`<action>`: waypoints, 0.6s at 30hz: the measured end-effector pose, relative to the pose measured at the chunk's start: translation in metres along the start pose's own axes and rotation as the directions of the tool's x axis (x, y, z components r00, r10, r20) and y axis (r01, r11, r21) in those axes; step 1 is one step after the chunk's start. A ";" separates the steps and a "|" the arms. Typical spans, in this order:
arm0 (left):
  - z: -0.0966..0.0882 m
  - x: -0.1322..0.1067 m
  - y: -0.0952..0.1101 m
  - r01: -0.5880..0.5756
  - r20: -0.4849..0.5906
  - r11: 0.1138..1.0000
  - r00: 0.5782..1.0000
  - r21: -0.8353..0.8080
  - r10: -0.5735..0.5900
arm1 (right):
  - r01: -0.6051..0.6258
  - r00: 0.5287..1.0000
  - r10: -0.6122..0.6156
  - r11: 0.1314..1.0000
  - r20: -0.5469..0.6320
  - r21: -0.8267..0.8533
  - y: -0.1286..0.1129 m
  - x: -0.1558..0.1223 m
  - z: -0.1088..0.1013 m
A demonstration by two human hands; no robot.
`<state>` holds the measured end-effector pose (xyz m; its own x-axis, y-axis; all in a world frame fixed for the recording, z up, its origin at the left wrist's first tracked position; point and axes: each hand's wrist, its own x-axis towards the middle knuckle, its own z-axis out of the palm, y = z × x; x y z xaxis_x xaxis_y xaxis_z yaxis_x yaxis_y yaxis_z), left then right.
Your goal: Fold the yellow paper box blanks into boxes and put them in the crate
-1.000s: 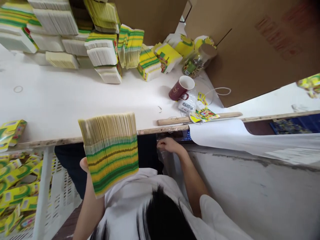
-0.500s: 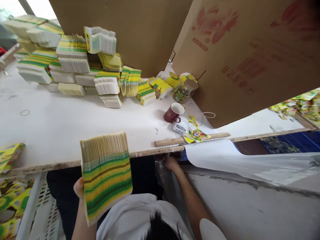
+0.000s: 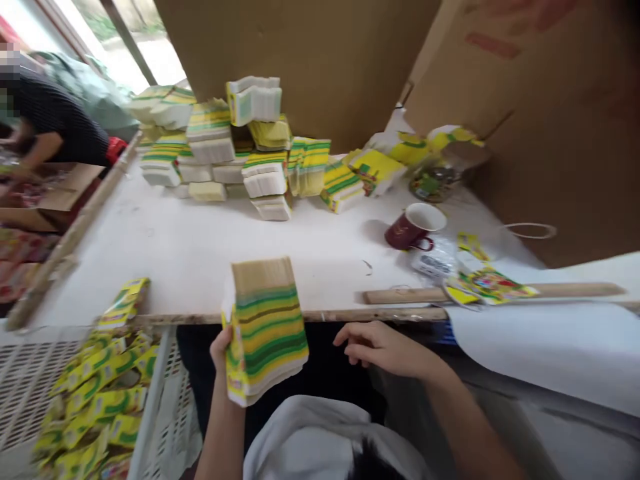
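My left hand (image 3: 221, 348) grips a thick stack of yellow-and-green striped packets (image 3: 270, 320) from its left side, just in front of the table edge. The packets stand tightly side by side, their tan ends facing up and away from me; most of my fingers are hidden behind them. My right hand (image 3: 373, 345) hovers over my lap, to the right of the stack, its fingers loosely bent and apart, with nothing in it. Farther back on the white table (image 3: 190, 260), several similar packet stacks (image 3: 210, 133) are piled against cardboard.
A maroon mug (image 3: 407, 230) stands right of centre, with a clear jar (image 3: 435, 180) behind it. A wooden stick (image 3: 410, 295) lies along the front edge. A white crate (image 3: 150, 407) with loose yellow packets (image 3: 95, 400) is at lower left. Another person (image 3: 55, 107) works beyond the table's left side.
My right hand has come up from below the table edge and moved toward the stack. The stack has turned slightly in my left hand. The view has swung left, bringing another person into sight.
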<state>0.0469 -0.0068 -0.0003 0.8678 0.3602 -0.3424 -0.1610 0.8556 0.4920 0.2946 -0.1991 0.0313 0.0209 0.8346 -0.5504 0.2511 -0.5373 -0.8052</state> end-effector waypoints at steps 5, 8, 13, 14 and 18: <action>0.049 0.002 0.039 -0.162 -0.204 0.924 0.949 0.345 0.243 | 0.132 0.976 -0.141 0.989 -0.163 -0.064 -0.013 0.013 -0.013; 0.070 0.011 0.069 -0.254 -0.126 0.583 0.837 0.772 0.532 | 0.179 0.970 -0.189 0.981 -0.155 -0.072 -0.018 0.021 -0.014; 0.070 0.049 0.103 -0.093 0.274 -0.380 0.846 0.920 0.457 | 0.215 0.959 -0.236 0.967 -0.160 -0.137 -0.031 0.029 -0.011; 0.066 0.058 0.104 -0.055 0.285 -0.505 0.876 0.861 0.390 | 0.222 0.955 -0.247 0.962 -0.165 -0.156 -0.033 0.031 -0.010; 0.046 0.088 0.096 -0.012 0.239 -0.746 0.951 0.666 0.198 | 0.249 0.931 -0.296 0.943 -0.214 -0.220 -0.036 0.041 -0.011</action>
<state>0.1296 0.0904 0.0533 0.9054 0.4229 -0.0367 0.4227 -0.8902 0.1700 0.2968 -0.1443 0.0404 0.1521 0.9619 -0.2270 0.4548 -0.2720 -0.8481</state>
